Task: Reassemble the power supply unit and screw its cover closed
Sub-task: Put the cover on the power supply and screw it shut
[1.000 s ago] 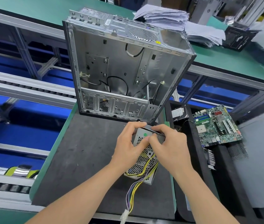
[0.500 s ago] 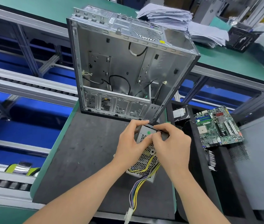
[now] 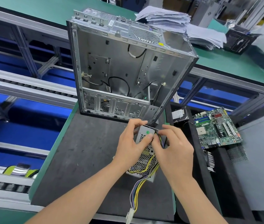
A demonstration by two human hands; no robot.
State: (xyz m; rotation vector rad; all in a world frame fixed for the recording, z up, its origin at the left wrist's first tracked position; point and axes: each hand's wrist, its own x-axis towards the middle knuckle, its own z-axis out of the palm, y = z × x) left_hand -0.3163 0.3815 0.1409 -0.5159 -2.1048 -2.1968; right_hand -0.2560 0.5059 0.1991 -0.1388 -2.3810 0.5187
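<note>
A: Where's the power supply unit [image 3: 144,160]?

B: Low middle of the frame, lying flat on the dark mat [image 3: 82,159] on the desk [image 3: 56,152]. It's a long gray metal box w/ lots of little holes.

A: Which way does it point?

B: Long side runs from the bottom of the frame up toward the big open computer case [image 3: 128,68]. Far end sits just in front of the case. Near end points down the frame, and the wires [image 3: 137,189] come out there, yellow, purple & black, ending in a white plug [image 3: 130,215] at the bottom edge.

A: Hands?

B: Left hand [image 3: 131,143] grips the far end of the box, fingers curled over its top edge, thumb on the top face. Right hand [image 3: 174,147] pinches a bunch of wires at the box's right side, fingers closed on them.

A: Any writing?

B: A small green sticker [image 3: 147,132] on the box, too tiny to read. A yellow sticker on the case, can't read it either.

A: What else?

B: A green circuit board [image 3: 217,128] at mid right. A paper stack [image 3: 168,20] at the top.
</note>
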